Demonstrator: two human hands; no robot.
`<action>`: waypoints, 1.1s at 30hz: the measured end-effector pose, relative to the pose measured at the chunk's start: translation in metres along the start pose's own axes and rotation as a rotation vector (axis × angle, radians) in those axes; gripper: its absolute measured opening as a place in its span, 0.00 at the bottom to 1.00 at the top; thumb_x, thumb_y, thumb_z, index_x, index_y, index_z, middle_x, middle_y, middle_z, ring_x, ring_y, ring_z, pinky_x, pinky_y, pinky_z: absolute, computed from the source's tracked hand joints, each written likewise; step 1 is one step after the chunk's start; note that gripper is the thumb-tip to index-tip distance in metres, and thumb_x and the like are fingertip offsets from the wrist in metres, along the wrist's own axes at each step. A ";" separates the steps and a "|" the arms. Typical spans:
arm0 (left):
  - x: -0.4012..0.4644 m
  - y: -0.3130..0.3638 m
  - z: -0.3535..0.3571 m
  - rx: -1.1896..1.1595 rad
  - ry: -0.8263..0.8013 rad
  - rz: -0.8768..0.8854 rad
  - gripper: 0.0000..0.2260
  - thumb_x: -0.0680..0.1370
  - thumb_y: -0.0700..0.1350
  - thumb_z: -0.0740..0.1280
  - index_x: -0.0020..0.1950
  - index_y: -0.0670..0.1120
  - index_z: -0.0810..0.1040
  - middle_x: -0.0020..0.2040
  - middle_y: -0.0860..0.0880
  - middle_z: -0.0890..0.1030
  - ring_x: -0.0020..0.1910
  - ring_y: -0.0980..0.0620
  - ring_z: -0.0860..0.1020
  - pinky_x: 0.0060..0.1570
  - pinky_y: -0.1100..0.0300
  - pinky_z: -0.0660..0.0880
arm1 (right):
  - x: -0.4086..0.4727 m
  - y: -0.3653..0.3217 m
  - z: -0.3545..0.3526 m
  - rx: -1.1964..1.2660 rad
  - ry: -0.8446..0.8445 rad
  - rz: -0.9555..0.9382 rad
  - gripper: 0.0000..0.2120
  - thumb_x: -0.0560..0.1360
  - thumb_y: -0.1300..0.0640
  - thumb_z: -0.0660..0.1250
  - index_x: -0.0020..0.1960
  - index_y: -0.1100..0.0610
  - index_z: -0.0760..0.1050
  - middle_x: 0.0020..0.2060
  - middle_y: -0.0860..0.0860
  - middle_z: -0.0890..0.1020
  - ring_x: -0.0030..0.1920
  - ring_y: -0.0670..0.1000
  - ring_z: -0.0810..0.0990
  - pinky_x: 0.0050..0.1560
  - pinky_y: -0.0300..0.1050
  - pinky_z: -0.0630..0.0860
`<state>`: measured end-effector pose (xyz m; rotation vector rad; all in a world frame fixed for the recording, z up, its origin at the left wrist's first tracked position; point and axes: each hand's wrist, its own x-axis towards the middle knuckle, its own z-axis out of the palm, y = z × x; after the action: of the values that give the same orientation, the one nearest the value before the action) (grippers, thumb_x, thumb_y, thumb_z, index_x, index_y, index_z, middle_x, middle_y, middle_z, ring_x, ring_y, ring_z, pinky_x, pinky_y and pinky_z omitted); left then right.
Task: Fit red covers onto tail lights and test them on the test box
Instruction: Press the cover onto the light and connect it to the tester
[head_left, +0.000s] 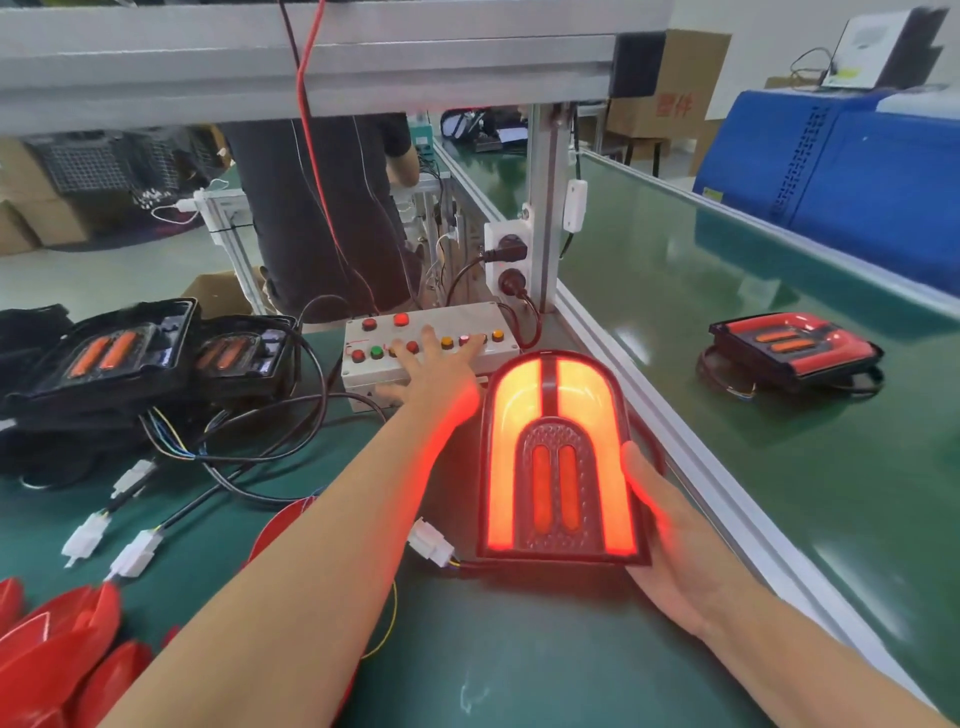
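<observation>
Head view shows a glowing red arch-shaped plastic tail light (558, 457) with its red cover on, near the middle of the green tabletop (519, 649), just in front of the white test box with round coloured buttons (431, 343). It looks like a hard, stiff shell that will not bend, and it seems light enough to hold up with one hand. Its shiny front could be slippery and might scratch or crack if dropped, so the plain side edges look like the best place to hold it, not the bright face. A short wire with a white plug (431, 543) hangs from its bottom left corner, so it should not be pulled far. The right hand (670, 540) holds the light by its right edge, thumb on the front rim and the other fingers hidden underneath. The left hand (431, 374) reaches out flat over the test box, fingers (427, 338) straight and spread, their tips on or just above the buttons; I cannot tell which button is pressed. Loose red plastic covers (62, 649) lie at the bottom left, black tail lights without covers (130, 353) sit to the left, and one finished tail light (795, 348) rests on the green belt (727, 270) to the right.
</observation>
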<state>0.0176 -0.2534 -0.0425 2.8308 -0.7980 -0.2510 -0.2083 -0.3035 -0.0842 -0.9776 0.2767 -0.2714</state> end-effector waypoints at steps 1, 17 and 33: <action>0.000 0.001 -0.001 0.003 0.000 0.002 0.38 0.77 0.31 0.55 0.74 0.68 0.49 0.78 0.48 0.38 0.73 0.35 0.35 0.62 0.24 0.47 | 0.000 0.000 0.000 -0.010 0.003 0.003 0.32 0.66 0.35 0.73 0.65 0.48 0.76 0.63 0.54 0.80 0.62 0.55 0.79 0.52 0.47 0.80; 0.004 0.002 0.002 0.045 0.051 0.002 0.36 0.75 0.34 0.56 0.73 0.67 0.53 0.78 0.47 0.40 0.74 0.33 0.38 0.63 0.25 0.43 | 0.000 -0.002 0.003 -0.017 0.025 -0.060 0.30 0.66 0.34 0.72 0.64 0.47 0.77 0.62 0.53 0.80 0.62 0.54 0.79 0.55 0.47 0.80; 0.014 -0.005 0.000 0.270 0.161 0.185 0.28 0.77 0.43 0.59 0.75 0.61 0.56 0.78 0.45 0.46 0.76 0.37 0.41 0.66 0.29 0.38 | 0.003 0.003 -0.005 -0.079 0.052 -0.095 0.24 0.75 0.36 0.59 0.65 0.46 0.76 0.64 0.52 0.79 0.64 0.54 0.78 0.67 0.59 0.67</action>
<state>0.0319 -0.2569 -0.0451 2.9438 -1.1227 0.1198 -0.2067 -0.3064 -0.0899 -1.0645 0.2907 -0.3754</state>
